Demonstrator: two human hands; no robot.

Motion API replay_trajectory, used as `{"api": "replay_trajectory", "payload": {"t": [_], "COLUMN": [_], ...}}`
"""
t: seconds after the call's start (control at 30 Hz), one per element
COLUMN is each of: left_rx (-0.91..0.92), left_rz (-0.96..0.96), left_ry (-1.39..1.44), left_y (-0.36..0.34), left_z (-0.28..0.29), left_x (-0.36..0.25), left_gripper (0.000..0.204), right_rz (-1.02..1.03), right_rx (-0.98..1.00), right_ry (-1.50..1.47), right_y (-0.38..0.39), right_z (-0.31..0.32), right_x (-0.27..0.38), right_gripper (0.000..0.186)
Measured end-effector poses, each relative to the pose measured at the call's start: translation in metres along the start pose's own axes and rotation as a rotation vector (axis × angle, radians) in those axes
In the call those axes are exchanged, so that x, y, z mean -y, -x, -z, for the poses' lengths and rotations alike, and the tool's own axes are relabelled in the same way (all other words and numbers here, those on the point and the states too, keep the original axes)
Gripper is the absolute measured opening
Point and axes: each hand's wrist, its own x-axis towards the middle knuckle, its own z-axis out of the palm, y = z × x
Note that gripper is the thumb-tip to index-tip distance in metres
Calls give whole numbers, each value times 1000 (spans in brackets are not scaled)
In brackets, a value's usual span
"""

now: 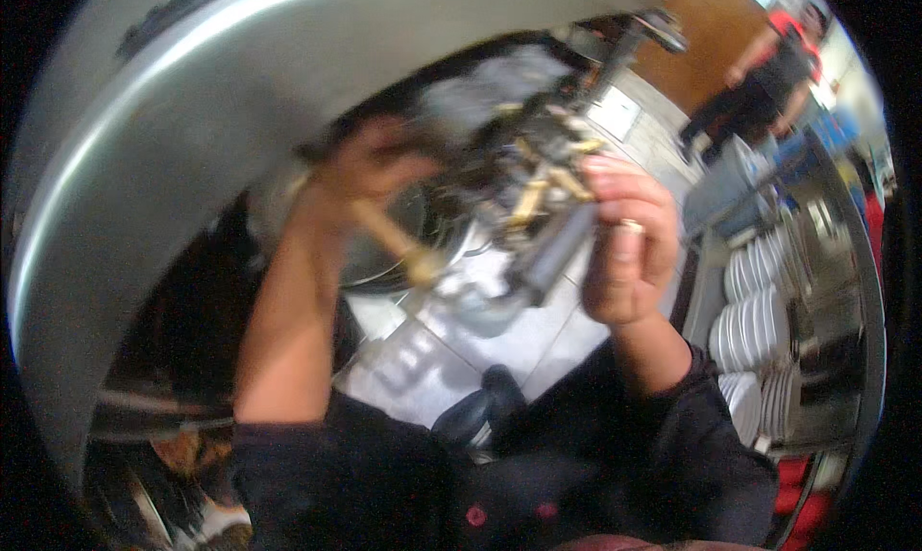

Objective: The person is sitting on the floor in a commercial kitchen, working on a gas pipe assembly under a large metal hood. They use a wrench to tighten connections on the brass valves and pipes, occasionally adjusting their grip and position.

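Note:
My left hand is smeared by motion beside a large curved metal surface; what its fingers do is hard to make out. A tan, wooden-looking stick with a thicker end slants down from just below its palm. My right hand has bent fingers against a cluster of dark metal and yellow pieces, whose kind is too blurred to tell. A dark grey tube slopes down from that cluster beside my right thumb. Behind the stick shows a round, metal-rimmed shape, partly hidden.
To the right, a metal rack holds stacks of white plates. A person in black and red stands at the far right, before a brown door. Pale floor tiles and my dark shoe show below.

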Motion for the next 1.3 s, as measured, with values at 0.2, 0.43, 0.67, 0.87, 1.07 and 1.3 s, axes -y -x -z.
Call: {"api": "replay_trajectory", "payload": {"t": [0.2,0.43,0.67,0.87,1.07,1.3], "left_rx": [-92,-147,-159,-127,-113,-242], "left_rz": [208,249,115,275,64,227], "left_ry": [83,164,96,358,-130,328], "left_y": [1,3,-10,-10,-8,-4], "left_z": [5,3,0,0,8,-4], "left_x": [-16,-36,-48,-52,-45,-47], "left_gripper": [28,34,30,16,13,17], "right_rz": [26,-9,13,6,-9,-17], "right_rx": [24,-20,-44,-30,-36,-28], "right_ry": [-53,-88,-89,-77,-82,-81], "right_y": [-2,2,5,5,1,2], "right_z": [11,8,8,9,9,9], "right_x": [-3,2,2,3,6,6], "right_gripper": [6,10,11,11,13,13]}}
